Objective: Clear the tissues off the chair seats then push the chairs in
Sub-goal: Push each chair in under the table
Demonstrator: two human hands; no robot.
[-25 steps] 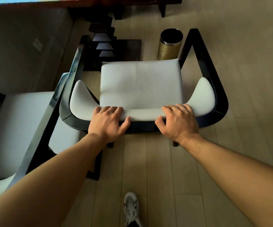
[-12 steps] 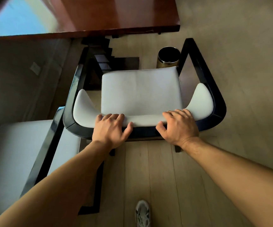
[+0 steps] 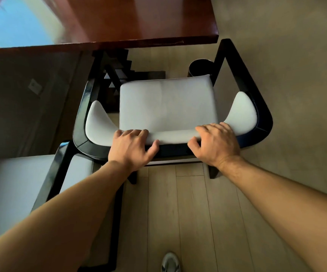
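Pale grey seat [image 3: 168, 107] of the centre chair [image 3: 260, 114] is free of tissues. Left hand [image 3: 131, 148] and right hand [image 3: 215, 146] both clasp its backrest. It stands just short of the red-brown table [image 3: 139, 22]; the lower-left second chair [image 3: 56, 173] still waits.

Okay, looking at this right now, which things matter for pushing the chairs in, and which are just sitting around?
Part of the job:
- chair, seat bare, no tissues on it
- left hand and right hand, both gripping its backrest
- second chair at the left
- table ahead

Just lying about:
- bin beyond the seat
- shoe on the floor
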